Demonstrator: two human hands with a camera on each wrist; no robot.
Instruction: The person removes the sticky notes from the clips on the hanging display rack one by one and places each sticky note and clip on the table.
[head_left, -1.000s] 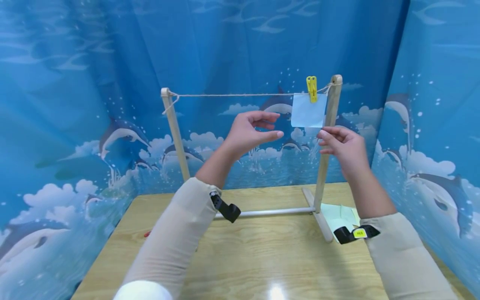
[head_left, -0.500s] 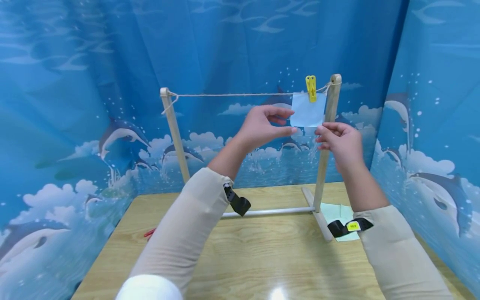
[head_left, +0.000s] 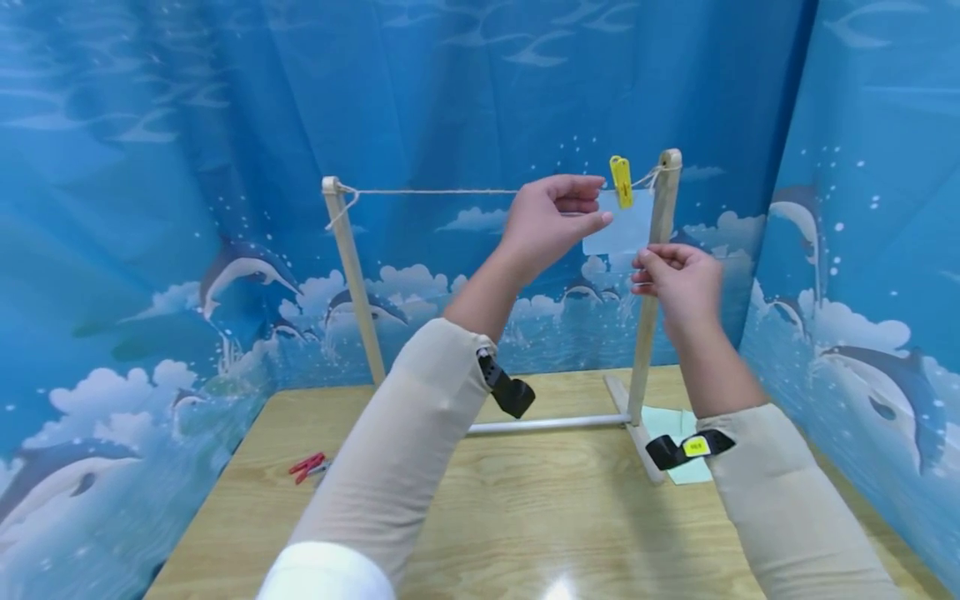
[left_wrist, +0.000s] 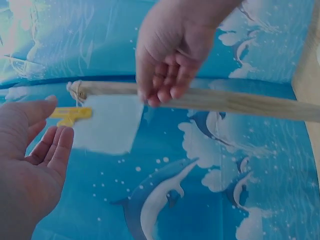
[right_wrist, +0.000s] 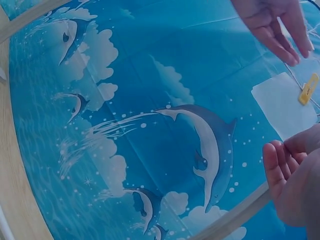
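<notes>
A pale blue square of paper point(head_left: 626, 233) hangs from a string point(head_left: 442, 192) under a yellow clothespin point(head_left: 622, 183), which tilts slightly. At the paper's lower right corner, my right hand point(head_left: 684, 287) pinches the edge between thumb and fingertips. My left hand point(head_left: 553, 218) is at the paper's upper left, thumb and fingers apart, covering part of the paper and string in the head view. In the left wrist view, its fingertips reach close to the clothespin point(left_wrist: 74, 114). The right wrist view shows the left hand point(right_wrist: 274, 27) apart from the paper point(right_wrist: 282, 102).
A wooden post point(head_left: 651, 333) stands close behind the right hand, another post point(head_left: 352, 283) at left, joined low by a white bar point(head_left: 555, 423). Red clothespins point(head_left: 306, 467) lie on the table point(head_left: 510, 517) at left. Pale green sheets point(head_left: 671, 421) lie by the right foot.
My left hand has moved right and up to the clothespin's side. The right hand stays at the corner, shifted slightly up. The clothespin tilts a little more, and red clothespins have come into view.
</notes>
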